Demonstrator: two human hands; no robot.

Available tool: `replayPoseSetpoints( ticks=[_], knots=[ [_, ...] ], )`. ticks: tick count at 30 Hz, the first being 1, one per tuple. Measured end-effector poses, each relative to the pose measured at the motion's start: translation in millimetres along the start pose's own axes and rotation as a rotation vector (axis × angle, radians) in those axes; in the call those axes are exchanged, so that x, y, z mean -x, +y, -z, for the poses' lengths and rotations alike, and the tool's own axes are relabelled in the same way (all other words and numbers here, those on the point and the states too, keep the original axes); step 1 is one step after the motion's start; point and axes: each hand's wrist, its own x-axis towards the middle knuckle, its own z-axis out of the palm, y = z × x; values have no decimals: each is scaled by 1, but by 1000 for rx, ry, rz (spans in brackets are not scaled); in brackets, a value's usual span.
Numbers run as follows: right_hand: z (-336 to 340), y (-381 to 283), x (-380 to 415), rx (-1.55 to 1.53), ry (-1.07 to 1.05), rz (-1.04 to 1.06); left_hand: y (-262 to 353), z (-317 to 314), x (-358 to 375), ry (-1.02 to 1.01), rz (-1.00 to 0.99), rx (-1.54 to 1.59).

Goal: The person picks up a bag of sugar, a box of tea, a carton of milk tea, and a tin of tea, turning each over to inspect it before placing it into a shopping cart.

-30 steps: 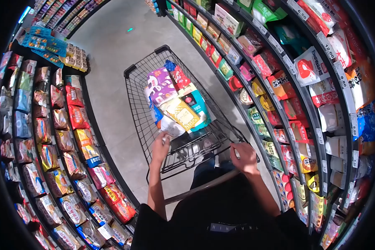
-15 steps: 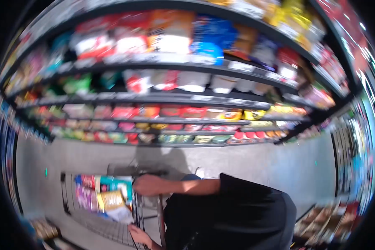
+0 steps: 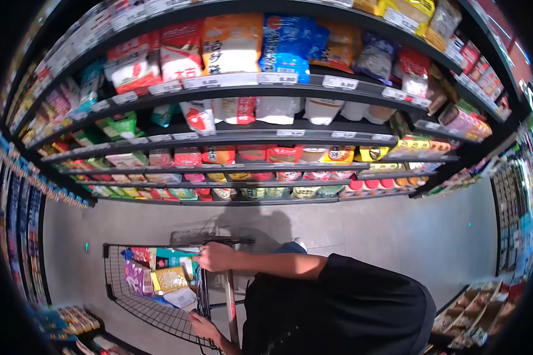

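Note:
A black wire shopping cart (image 3: 154,320) holds a purple pack (image 3: 138,277), a gold pack (image 3: 170,279), a white packet (image 3: 181,297) and teal and red packs. My right hand (image 3: 215,257) is closed at the cart's near rim, by the teal pack. Nearer the lower edge of the view, my left hand (image 3: 204,327) is beside the same end of the basket, its fingers together; what they hold is too small to tell. The cart's handle bar (image 3: 231,307) runs between my hands and my black shirt.
Long dark shelves (image 3: 219,90) of bagged goods with price tags span the top of the view. More shelves (image 3: 506,225) stand at the right, others at the left. Boxed goods (image 3: 468,310) are at the lower right. My shoe (image 3: 301,242) shows on the grey floor.
The view has sharpened and shifted, so the shelves, cart and hands appear slightly further right. Both hands remain at the cart's near end.

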Motion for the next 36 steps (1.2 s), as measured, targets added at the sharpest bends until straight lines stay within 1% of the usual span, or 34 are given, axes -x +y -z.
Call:
replayPoseSetpoints(
  ticks=[1,2,3,4,6,7,8,9,11,13,14,15,16,17,19,20,21,22,23,25,26,28,29,31,33,34,36],
  knots=[
    [0,0,2,3,-18,4,-1,2,4,43,-70,56],
    [2,-2,5,23,59,38,10,11,7,-11,3,5],
    [6,-2,8,30,93,100,18,17,11,19,-26,48],
    [7,-3,12,61,182,152,19,19,14,18,-5,11],
    [3,0,18,71,164,182,21,19,15,1,29,-7],
    [0,2,21,33,242,223,21,20,16,-19,39,13],
    [15,-6,25,45,250,197,21,20,20,-36,38,21],
    [23,-10,28,60,244,209,23,24,22,-7,79,19],
    [32,-15,33,130,405,309,29,27,33,-79,63,39],
    [32,-2,42,251,377,556,28,19,45,-5,92,44],
    [41,-13,47,76,217,339,29,18,53,-5,93,39],
    [55,-20,50,20,123,259,31,19,55,-1,80,33],
    [53,-19,57,21,178,281,35,20,59,9,85,26],
    [61,-24,64,39,178,294,38,22,69,13,84,16],
    [63,-22,87,-56,183,235,53,35,85,18,88,26],
    [70,-24,99,-37,168,196,58,34,93,27,122,16],
    [79,-27,112,-13,157,156,61,32,100,10,113,21],
    [80,-24,127,33,97,105,65,30,106,-5,103,29],
    [86,-22,136,19,86,127,71,29,113,7,129,27],
    [100,-24,159,-13,81,146,79,27,133,4,114,31],
    [109,-26,169,-2,114,145,85,28,143,2,131,22],
    [120,-18,185,-40,118,146,101,31,165,-89,176,34],
    [124,-16,195,-52,124,150,105,30,180,-98,176,25],
    [139,-14,213,-45,143,156,117,28,200,-36,109,13],
    [148,-9,234,-21,135,140,131,27,222,-31,124,39],
    [154,-7,246,-23,96,104,138,27,235,-50,133,45],
    [163,-2,270,18,110,112,149,27,259,-53,126,66]
  ],
)
